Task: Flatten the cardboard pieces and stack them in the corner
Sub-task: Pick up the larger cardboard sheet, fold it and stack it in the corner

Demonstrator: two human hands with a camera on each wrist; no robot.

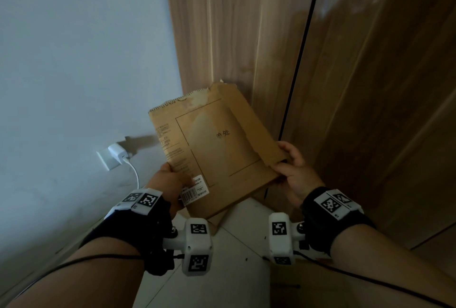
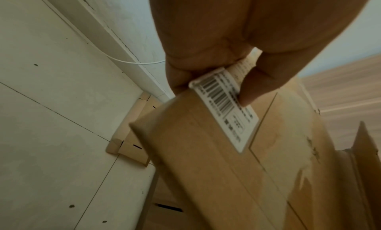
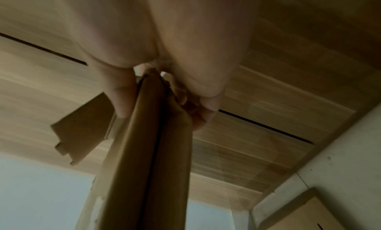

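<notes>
Both hands hold one flattened cardboard piece [image 1: 217,144] in the air, above the floor corner where the pale wall [image 1: 74,61] meets the wooden cabinet [image 1: 357,85]. Head view: left hand [image 1: 170,182] pinches the near-left edge, thumb on top next to a white barcode label [image 1: 195,188]; right hand [image 1: 293,172] grips the near-right corner, fingers curled over a torn flap. Piece tilts away from the person, ragged far edge close to the cabinet. White charger [image 1: 118,152] plugged into a wall socket, its cable hanging down. More cardboard lies on the tiled floor [image 1: 246,238] under the held piece.

Left wrist view: left hand [image 2: 216,46] clamps the cardboard piece [image 2: 206,160], thumb tip pressing on the barcode label [image 2: 226,108]. Flat cardboard stack [image 2: 132,135] lies on the floor tight against the baseboard.

Right wrist view: blurred. Right hand [image 3: 164,46] pinches the cardboard piece [image 3: 148,152] seen edge-on, thumb one side, fingers the other. Loose flap [image 3: 82,127] sticks out to the side. Another cardboard sheet [image 3: 319,214] on the floor at lower right.
</notes>
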